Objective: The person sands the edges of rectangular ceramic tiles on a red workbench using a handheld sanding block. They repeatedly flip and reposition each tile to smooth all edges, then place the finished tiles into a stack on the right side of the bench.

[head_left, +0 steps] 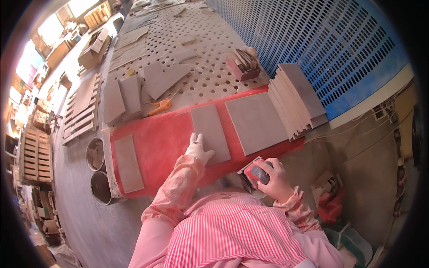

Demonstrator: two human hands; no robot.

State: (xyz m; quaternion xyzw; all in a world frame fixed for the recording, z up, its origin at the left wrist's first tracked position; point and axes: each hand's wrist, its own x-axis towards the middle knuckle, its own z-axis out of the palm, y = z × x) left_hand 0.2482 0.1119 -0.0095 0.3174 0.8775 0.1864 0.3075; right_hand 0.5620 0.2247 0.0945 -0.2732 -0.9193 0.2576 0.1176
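My left hand (197, 149), in a white glove, rests with its fingers stretched out at the left edge of a grey rectangular panel (212, 131). That panel lies flat on a red cloth (161, 129). My right hand (278, 180) is closed around a red and black palm sander (255, 175), held just off the table's near edge, to the right of the panel. A wider grey panel (257, 123) lies farther right on the cloth. At the cloth's left end is a narrow grey panel (128, 163).
Stacked panels (295, 100) lean at the right, against a blue slatted wall (330, 49). An orange-handled tool (160, 106) lies behind the cloth near grey panels (130, 96). A box of scraps (243, 64) stands farther back. Two buckets (101, 187) stand left of the table.
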